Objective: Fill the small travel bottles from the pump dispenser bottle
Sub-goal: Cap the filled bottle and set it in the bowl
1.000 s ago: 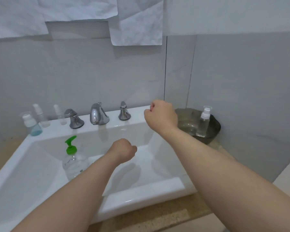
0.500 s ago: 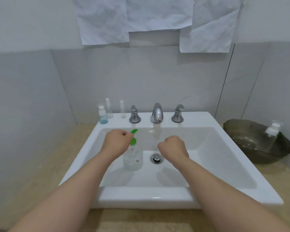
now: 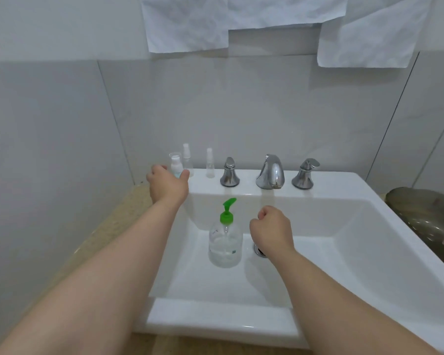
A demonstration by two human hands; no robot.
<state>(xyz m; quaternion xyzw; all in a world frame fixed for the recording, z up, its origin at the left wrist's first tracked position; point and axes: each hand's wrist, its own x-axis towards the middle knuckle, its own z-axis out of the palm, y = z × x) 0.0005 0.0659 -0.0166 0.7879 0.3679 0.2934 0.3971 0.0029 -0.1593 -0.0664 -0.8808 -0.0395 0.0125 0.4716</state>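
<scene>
A clear pump dispenser bottle [image 3: 224, 242] with a green pump stands upright in the white sink basin [image 3: 215, 321]. Three small travel bottles stand on the sink's back left ledge: one with a white cap and bluish liquid [image 3: 176, 163], and two slim clear ones [image 3: 187, 156] [image 3: 210, 163]. My left hand [image 3: 167, 183] is stretched out to the bluish bottle, thumb and fingers spread on either side of its base, hiding its lower part. My right hand [image 3: 271, 228] hovers as a fist over the basin, just right of the pump bottle, holding nothing.
A chrome faucet [image 3: 271, 172] sits between two chrome handles [image 3: 229, 172] [image 3: 304, 174] on the back ledge. The drain [image 3: 259, 251] lies under my right wrist. A dark glass bowl [image 3: 426, 213] rests on the beige counter to the right. White paper sheets hang on the wall.
My left hand left the pump bottle's top, moved back and left to the bluish travel bottle, and opened. The right hand stayed a fist. The view came closer to the sink.
</scene>
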